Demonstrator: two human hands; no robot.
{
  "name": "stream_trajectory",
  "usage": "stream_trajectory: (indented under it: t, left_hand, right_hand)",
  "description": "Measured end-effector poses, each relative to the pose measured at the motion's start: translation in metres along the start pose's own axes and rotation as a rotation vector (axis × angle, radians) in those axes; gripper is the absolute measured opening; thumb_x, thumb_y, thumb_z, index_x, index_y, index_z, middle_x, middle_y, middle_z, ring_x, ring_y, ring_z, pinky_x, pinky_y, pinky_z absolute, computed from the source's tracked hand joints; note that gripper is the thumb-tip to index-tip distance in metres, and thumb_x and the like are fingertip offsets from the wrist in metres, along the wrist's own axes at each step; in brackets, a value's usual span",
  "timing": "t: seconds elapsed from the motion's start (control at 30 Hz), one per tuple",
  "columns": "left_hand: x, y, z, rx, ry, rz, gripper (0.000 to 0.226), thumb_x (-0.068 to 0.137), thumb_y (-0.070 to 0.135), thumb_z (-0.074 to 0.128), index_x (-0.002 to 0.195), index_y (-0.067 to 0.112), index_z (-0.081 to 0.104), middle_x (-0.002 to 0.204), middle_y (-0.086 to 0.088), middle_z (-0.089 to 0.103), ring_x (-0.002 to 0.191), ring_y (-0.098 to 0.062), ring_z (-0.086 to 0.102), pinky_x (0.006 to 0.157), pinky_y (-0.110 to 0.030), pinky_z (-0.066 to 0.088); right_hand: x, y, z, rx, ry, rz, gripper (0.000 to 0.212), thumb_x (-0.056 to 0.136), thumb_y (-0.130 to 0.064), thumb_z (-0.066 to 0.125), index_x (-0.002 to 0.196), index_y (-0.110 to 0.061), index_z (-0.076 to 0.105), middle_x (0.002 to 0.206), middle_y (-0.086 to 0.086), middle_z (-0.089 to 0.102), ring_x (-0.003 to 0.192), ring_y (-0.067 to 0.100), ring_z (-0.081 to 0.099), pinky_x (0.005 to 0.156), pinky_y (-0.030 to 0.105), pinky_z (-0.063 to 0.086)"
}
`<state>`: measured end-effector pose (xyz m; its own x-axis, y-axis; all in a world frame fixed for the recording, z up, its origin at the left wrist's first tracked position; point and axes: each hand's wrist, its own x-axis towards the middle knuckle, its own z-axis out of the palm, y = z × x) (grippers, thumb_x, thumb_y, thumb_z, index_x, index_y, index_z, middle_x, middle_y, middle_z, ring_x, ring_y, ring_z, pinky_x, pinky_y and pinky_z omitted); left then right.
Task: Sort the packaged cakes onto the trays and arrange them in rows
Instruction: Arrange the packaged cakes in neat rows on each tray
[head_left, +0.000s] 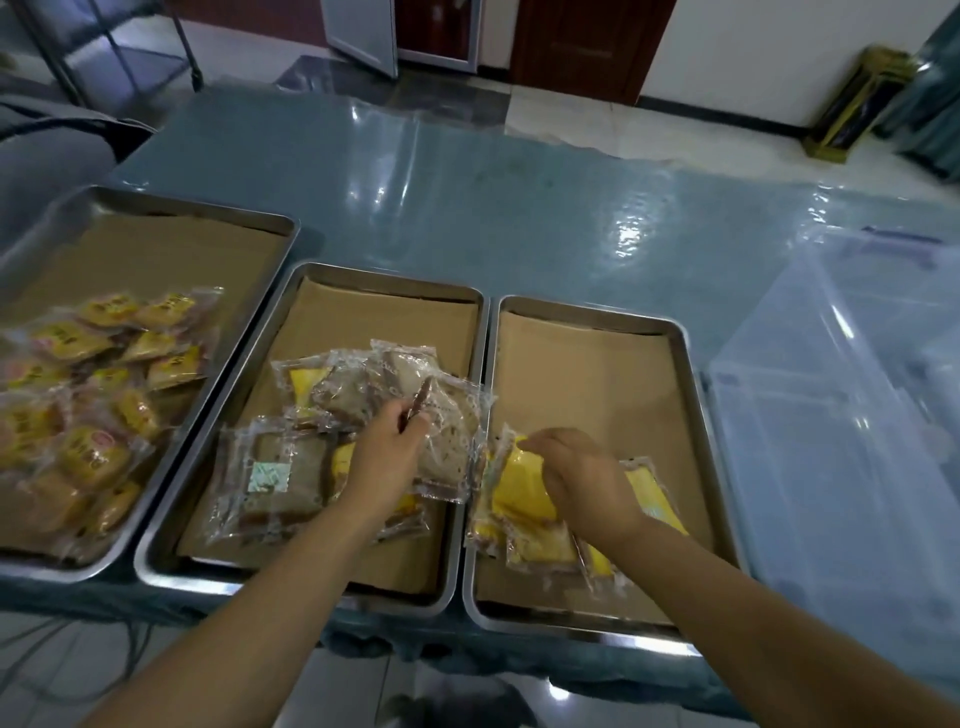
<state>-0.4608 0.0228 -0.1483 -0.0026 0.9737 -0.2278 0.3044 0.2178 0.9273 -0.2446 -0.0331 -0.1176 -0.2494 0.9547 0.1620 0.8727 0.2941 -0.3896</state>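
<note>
Three steel trays lined with brown paper stand side by side. The left tray (156, 208) holds a heap of several small yellow packaged cakes (93, 452). In the middle tray (384, 275) lie several brown cakes in clear wrappers (275, 478). My left hand (387, 457) grips a brown wrapped cake (447, 415) lifted above that pile. The right tray (597, 312) has a few yellow wrapped cakes (519, 499) near its front left corner. My right hand (582, 478) pinches the top yellow cake there.
A clear plastic storage bin (841, 426) stands to the right of the trays on the blue, plastic-covered table (467, 182). Beyond the table's far edge are a tiled floor, a metal rack (104, 47) and a brass bin (862, 98).
</note>
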Motion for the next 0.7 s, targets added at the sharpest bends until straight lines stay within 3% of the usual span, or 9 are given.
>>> stream_trajectory:
  t: [0.07,0.17,0.3,0.47,0.57,0.7]
  left_hand:
    - [0.006,0.002,-0.001,-0.012,-0.001,-0.005,0.007,0.095,0.033,0.049,0.095,0.03,0.056,0.069,0.005,0.051,0.057,-0.008,0.046,0.054,-0.028,0.036]
    - [0.022,0.009,-0.007,-0.033,0.061,-0.003,0.01,0.095,0.032,0.047,0.088,0.031,0.054,0.062,0.007,0.045,0.044,0.0,0.038,0.043,-0.019,0.032]
    - [0.06,0.024,-0.024,-0.048,0.207,0.008,0.012,0.094,0.029,0.046,0.084,0.027,0.051,0.064,0.003,0.045,0.048,-0.006,0.039,0.048,-0.028,0.032]
    - [0.105,0.04,-0.047,-0.09,0.288,-0.075,0.02,0.092,0.024,0.047,0.113,0.027,0.049,0.084,0.005,0.059,0.06,-0.007,0.053,0.05,-0.026,0.044]
    - [0.125,0.043,-0.056,-0.153,0.327,-0.065,0.027,0.089,0.011,0.049,0.112,0.026,0.048,0.09,0.008,0.06,0.062,0.004,0.059,0.044,-0.011,0.042]
    - [0.145,0.038,-0.063,-0.175,0.326,-0.061,0.03,0.089,0.005,0.051,0.112,0.025,0.049,0.095,0.011,0.062,0.079,0.002,0.059,0.05,-0.006,0.044]
  right_hand:
    - [0.019,-0.01,0.004,0.055,0.021,0.014,0.037,0.075,0.011,0.06,0.105,-0.008,0.069,0.101,0.01,0.068,0.095,0.029,0.063,0.078,0.032,0.051]
    - [0.048,-0.019,0.016,0.141,-0.016,0.028,0.033,0.085,0.002,0.054,0.113,-0.009,0.066,0.111,0.008,0.064,0.105,0.024,0.057,0.087,0.026,0.043]
    - [0.085,-0.021,0.033,0.211,-0.158,0.02,0.032,0.089,-0.001,0.051,0.118,-0.005,0.062,0.121,0.011,0.059,0.114,0.024,0.051,0.096,0.025,0.037]
    - [0.124,-0.011,0.051,0.186,-0.248,0.001,0.033,0.092,-0.01,0.051,0.123,-0.013,0.059,0.126,0.005,0.056,0.111,0.02,0.054,0.086,0.01,0.031]
    - [0.148,-0.006,0.067,0.175,-0.289,-0.022,0.038,0.091,-0.01,0.051,0.129,-0.012,0.053,0.132,0.009,0.049,0.114,0.026,0.052,0.091,0.028,0.043]
    - [0.167,-0.008,0.091,0.101,-0.439,-0.005,0.055,0.097,-0.029,0.045,0.147,-0.025,0.023,0.153,0.011,0.019,0.138,0.029,0.022,0.109,0.036,0.028]
